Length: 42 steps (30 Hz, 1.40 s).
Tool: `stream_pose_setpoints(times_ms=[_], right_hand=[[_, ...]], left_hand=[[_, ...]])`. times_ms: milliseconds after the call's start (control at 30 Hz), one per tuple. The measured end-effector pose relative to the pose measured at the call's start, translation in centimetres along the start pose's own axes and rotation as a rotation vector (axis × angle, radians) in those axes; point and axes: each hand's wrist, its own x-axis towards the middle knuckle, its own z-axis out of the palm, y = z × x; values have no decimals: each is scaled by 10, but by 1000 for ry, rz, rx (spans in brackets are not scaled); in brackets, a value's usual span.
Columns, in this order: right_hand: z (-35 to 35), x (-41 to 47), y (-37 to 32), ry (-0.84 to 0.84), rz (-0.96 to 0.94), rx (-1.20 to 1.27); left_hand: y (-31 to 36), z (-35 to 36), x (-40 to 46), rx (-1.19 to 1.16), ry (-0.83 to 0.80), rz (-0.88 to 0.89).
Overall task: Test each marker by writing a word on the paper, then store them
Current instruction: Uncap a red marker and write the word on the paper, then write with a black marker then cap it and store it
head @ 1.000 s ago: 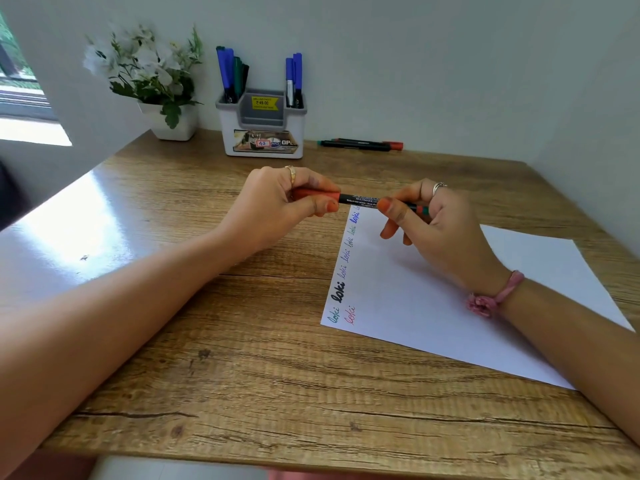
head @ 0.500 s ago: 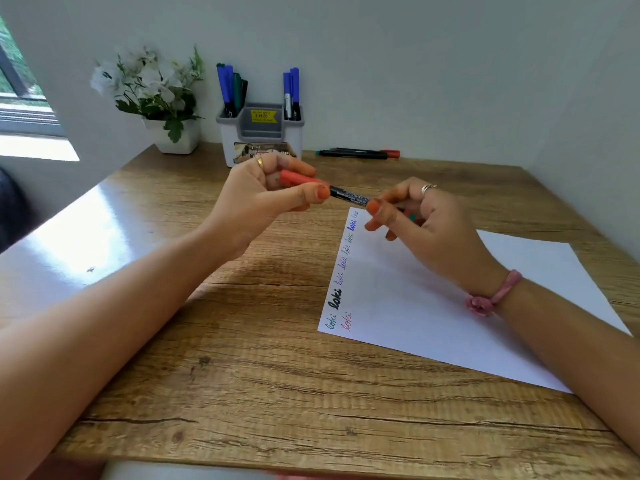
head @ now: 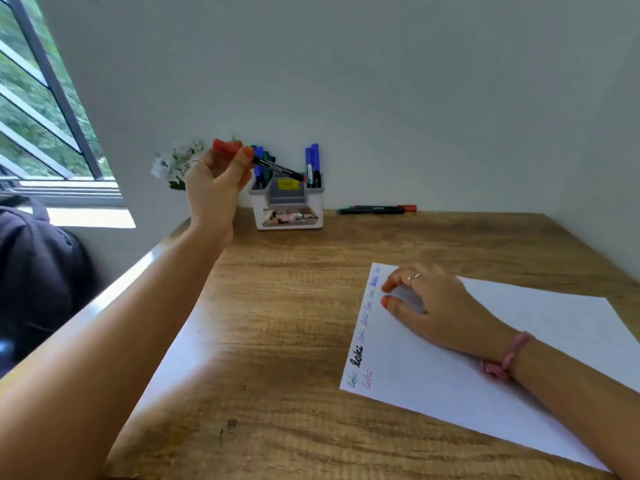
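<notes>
Several blue and green markers (head: 312, 161) stand in the holder (head: 287, 206); left hand (head: 216, 181) pinches a red-capped marker (head: 263, 163) above it, right hand (head: 429, 303) flat on the paper (head: 485, 368).

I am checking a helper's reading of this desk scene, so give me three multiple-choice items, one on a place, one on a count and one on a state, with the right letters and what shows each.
1. Where is the red-capped marker?
A. Flat on the paper
B. In the left hand, raised near the holder
C. Standing inside the holder

2. How many markers lie loose on the desk by the back wall?
A. Two
B. Five
C. None

3. What is the right hand doing?
A. Writing with a marker
B. Lifting the holder
C. Resting on the paper, holding nothing

Answers:
1 B, the left hand grips it in the air just left of the holder.
2 A, the loose markers are a pair lying side by side.
3 C, the right hand lies with relaxed fingers on the paper.
</notes>
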Motion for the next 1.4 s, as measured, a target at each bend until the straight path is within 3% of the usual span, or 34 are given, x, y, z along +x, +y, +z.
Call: stream_pose_setpoints(times_ms=[233, 333, 600, 867, 1033, 1100, 1200, 1300, 1400], right_hand=[[3, -1, 2, 28, -19, 13], [4, 0, 4, 19, -21, 8], [9, 1, 9, 16, -12, 8], [8, 2, 6, -8, -5, -9], [8, 2, 4, -18, 0, -17], [7, 2, 4, -25, -1, -34], [7, 2, 2, -34, 5, -43], [6, 2, 2, -38, 15, -34], [5, 1, 2, -34, 17, -23]], left_hand=[[-22, 41, 69, 311, 64, 115], [-35, 61, 81, 564, -13, 162], [-68, 89, 96, 968, -228, 76], [-84, 93, 96, 1022, -266, 91], [-81, 95, 82, 885, -116, 243], [-79, 102, 72, 881, -198, 398], [-82, 118, 55, 970, -498, 516], [-103, 140, 38, 1162, -728, 501], [-125, 154, 24, 1346, -810, 379]])
